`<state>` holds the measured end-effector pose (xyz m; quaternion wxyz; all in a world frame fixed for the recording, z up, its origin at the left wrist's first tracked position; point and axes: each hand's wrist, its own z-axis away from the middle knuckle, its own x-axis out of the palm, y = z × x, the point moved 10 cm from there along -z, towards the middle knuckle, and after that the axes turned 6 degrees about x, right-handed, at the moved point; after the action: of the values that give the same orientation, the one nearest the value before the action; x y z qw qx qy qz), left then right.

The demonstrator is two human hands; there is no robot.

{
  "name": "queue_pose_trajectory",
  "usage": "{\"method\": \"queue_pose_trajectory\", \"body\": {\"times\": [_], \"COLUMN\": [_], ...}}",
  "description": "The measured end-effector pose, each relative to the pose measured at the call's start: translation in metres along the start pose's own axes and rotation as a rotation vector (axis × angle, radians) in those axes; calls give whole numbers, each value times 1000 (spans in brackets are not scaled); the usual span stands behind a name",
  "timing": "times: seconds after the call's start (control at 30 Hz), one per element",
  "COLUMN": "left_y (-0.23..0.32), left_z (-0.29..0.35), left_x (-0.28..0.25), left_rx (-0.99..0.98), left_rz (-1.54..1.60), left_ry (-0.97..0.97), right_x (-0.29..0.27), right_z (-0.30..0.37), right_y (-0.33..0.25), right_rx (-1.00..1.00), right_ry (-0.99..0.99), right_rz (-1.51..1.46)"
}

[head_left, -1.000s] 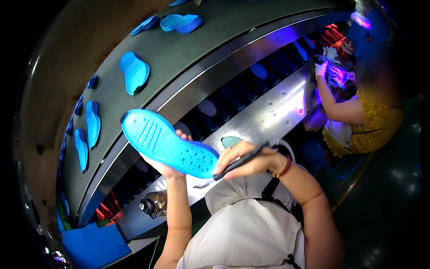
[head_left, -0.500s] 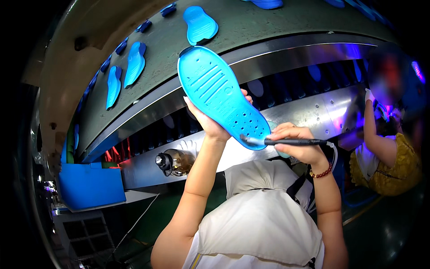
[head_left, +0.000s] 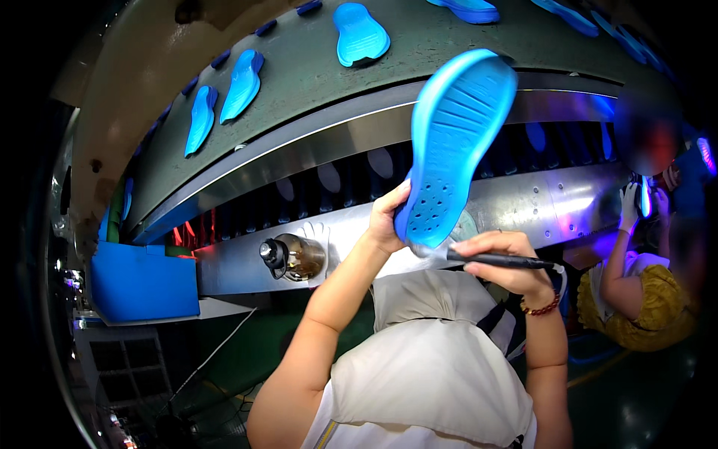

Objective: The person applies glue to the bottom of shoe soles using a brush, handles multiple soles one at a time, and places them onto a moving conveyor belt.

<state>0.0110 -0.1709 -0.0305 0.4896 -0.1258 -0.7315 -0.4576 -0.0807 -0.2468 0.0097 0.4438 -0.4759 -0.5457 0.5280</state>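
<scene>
A bright blue shoe sole (head_left: pixel 456 135) is raised in front of me, with grooves at its far, wide end and small holes at its near end. My left hand (head_left: pixel 389 217) is closed around its near left edge. In my right hand (head_left: pixel 508 258) is a black-handled brush (head_left: pixel 486 257), gripped between thumb and fingers. A pale tube leads from the brush's rear end. Its blurred bristles meet the near tip of the sole.
Beyond the metal rail, a dark green conveyor belt (head_left: pixel 299 82) carries several blue soles (head_left: pixel 363 34). A brown bottle with a black pump top (head_left: pixel 292 257) and a white glove (head_left: pixel 320 239) occupy the metal ledge (head_left: pixel 232 266). At right works another person in yellow (head_left: pixel 636 303).
The sole has swung right and tilted up, its far end now leaning rightward. My left hand moved right with it. The brush shifted slightly down and stays at the near tip.
</scene>
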Motion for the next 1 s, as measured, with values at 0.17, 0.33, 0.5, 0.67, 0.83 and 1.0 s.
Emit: {"method": "queue_pose_trajectory", "body": {"times": [0.17, 0.33, 0.5, 0.67, 0.83, 1.0], "left_y": [-15, -38, -39, -38, -24, -11], "left_z": [4, 21, 34, 35, 34, 46], "left_x": [3, -4, -11, -20, -17, -35], "left_rx": [-306, -601, -747, -756, -747, -708], "left_rz": [-298, -296, -424, -698, -579, -622], "left_ry": [67, 135, 126, 73, 149, 237], "right_x": [-13, 21, -7, 7, -25, -8], "right_z": [2, 7, 5, 11, 3, 9], "right_y": [-16, -19, -37, -29, -21, -24], "right_rx": [-56, -109, -185, -100, -115, -97], "right_ry": [-6, -286, -182, -376, -187, -364], "right_rz": [142, 340, 338, 464, 344, 389]}}
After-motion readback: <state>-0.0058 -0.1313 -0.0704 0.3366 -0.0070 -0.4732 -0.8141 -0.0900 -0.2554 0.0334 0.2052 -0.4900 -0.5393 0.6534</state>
